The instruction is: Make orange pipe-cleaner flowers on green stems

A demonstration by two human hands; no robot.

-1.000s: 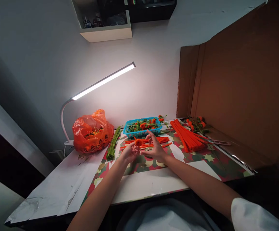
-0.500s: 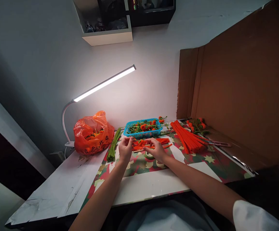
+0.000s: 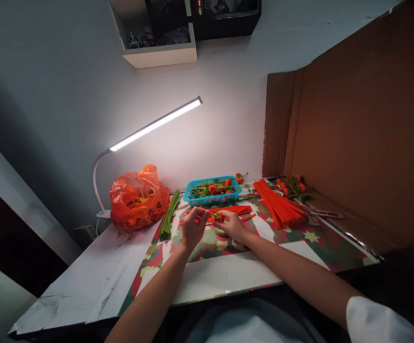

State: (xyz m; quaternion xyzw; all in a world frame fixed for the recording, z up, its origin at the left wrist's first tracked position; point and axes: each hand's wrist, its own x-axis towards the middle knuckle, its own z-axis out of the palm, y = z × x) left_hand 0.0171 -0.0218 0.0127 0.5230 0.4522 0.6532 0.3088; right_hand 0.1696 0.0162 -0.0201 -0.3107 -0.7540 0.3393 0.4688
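Between my hands is a small orange and green pipe-cleaner flower (image 3: 217,217). My right hand (image 3: 233,227) pinches it at the head with thumb and fingers. A thin strand runs from the flower to the fingertips of my left hand (image 3: 193,228), which are closed on it. Loose orange pipe cleaners (image 3: 240,209) lie on the table just behind and under the hands. Partly hidden by my right hand, a roll of green tape (image 3: 221,232) rests on the patterned covering.
Behind stands a blue basket (image 3: 212,202) of orange flowers. A bundle of green pipe cleaners (image 3: 169,216) and an orange plastic bag (image 3: 138,197) are at left, beneath a lit lamp (image 3: 155,125). To the right are red-orange pipe cleaners (image 3: 280,205), scissors (image 3: 330,214), finished flowers (image 3: 292,186) and cardboard (image 3: 353,133).
My left hand has shifted right and turned, its fingers curling closer to my right hand. The flower has moved slightly right and shows more clearly; my right hand has barely moved.
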